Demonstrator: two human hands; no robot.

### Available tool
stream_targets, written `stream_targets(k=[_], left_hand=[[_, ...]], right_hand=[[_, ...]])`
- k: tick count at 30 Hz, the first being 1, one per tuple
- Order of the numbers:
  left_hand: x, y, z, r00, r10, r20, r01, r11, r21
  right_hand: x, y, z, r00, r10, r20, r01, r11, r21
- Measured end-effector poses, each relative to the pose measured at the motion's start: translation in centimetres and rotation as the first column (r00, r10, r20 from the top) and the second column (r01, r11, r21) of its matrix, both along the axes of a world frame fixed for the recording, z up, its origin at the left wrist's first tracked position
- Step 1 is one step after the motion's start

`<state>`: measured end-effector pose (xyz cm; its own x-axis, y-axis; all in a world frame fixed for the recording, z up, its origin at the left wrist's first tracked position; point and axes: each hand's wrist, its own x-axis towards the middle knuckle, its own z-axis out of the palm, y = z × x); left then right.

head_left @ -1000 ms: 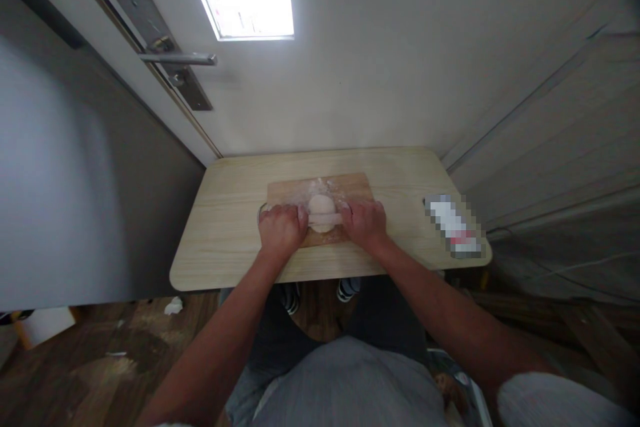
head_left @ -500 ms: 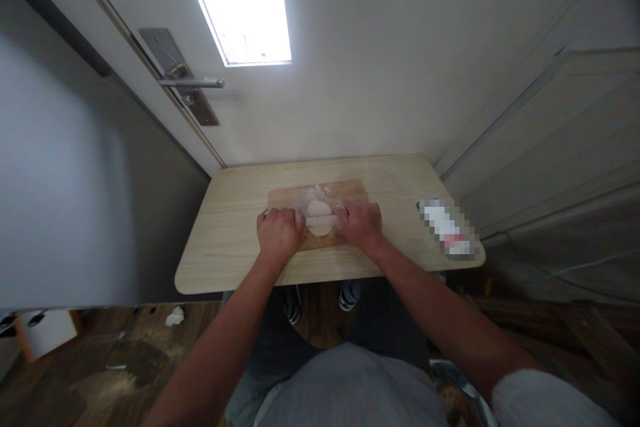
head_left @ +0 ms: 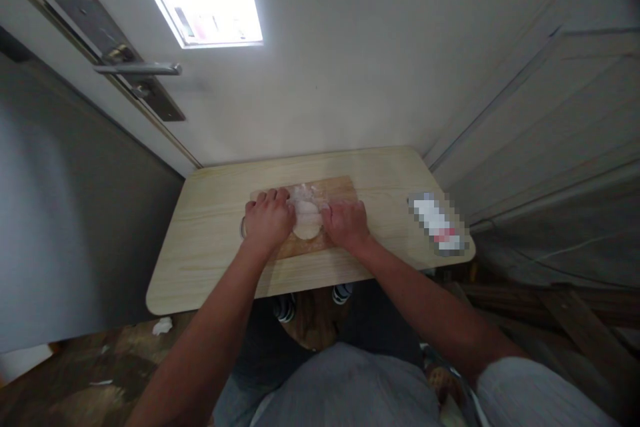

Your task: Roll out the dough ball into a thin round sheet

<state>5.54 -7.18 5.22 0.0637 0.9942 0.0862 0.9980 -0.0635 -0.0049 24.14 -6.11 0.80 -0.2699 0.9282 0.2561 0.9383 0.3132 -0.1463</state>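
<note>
Gripping pale cylindrical rolling pin [head_left: 307, 218] with left hand [head_left: 270, 217] and right hand [head_left: 346, 222], closed round ends | bearing on flat round cream-coloured dough [head_left: 306, 233], centre of floured rectangular brown wooden board [head_left: 340, 187] | risk: thinning lopsidedly, if pressed unevenly

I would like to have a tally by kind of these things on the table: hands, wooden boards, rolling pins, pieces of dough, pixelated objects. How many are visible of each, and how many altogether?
Hands: 2 (left hand, right hand)
Wooden board: 1
Rolling pin: 1, partly hidden by the hands
Piece of dough: 1
Pixelated object: 1
Total: 6
</note>
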Motion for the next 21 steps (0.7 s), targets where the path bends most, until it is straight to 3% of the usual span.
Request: stream_targets(k=[5, 10, 21], left_hand=[[-0.3, 0.1, -0.7, 0.999, 0.011, 0.031, -0.009, 0.998, -0.056], [-0.3, 0.4, -1.0, 0.998, 0.013, 0.054, -0.013, 1.0, -0.016], [-0.2, 0.6, -1.4, 0.997, 0.03, 0.067, -0.029, 1.0, -0.007]], right_hand=[[-0.1, 0.9, 0.0, 1.0, 0.027, 0.002, -0.027, 1.0, 0.006], [0.0, 1.7, -0.2, 0.997, 0.079, -0.002, -0.079, 0.997, -0.001], [-0.1, 1.7, 0.1, 0.997, 0.063, -0.035, -0.064, 0.998, -0.017]])
